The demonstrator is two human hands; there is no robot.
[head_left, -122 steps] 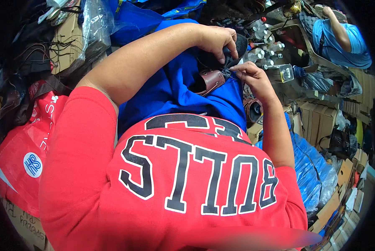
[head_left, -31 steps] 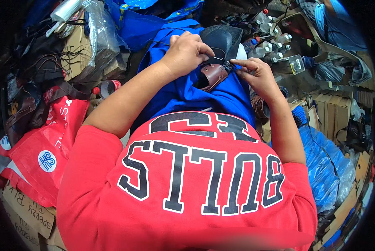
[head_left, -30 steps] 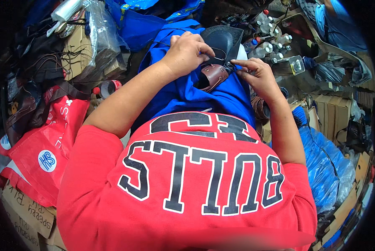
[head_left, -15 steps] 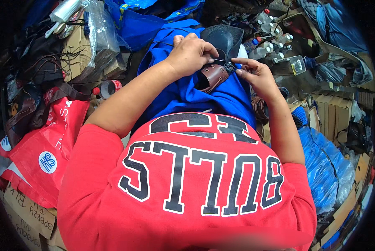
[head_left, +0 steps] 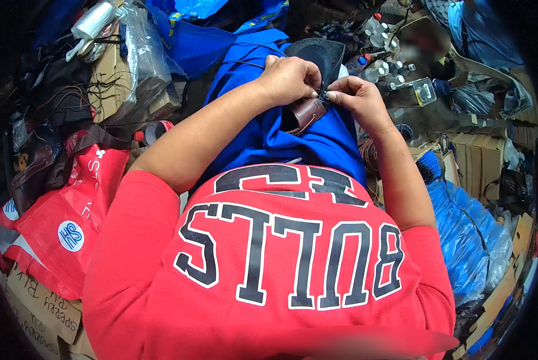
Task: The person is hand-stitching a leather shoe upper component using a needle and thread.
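Note:
A brown leather shoe piece with eyelets and a tan lace along its edge rests on my lap, over blue cloth. My left hand pinches a thin dark lace at the piece's far edge, thumb and forefinger closed. Opposite it, nearly touching, my right hand pinches the same dark strand from the right. Just beyond my fingers stands a black, curved piece, which may be part of the shoe; how it joins the brown leather is hidden by my hands.
Several small bottles stand at the far right. A blue bag lies at the far left, a red bag on the left. Cardboard pieces and a blue plastic bundle lie on the right.
My hands have come closer together over the brown leather piece. My left hand has moved right and slightly nearer; my right fingertips have drawn together into a pinch.

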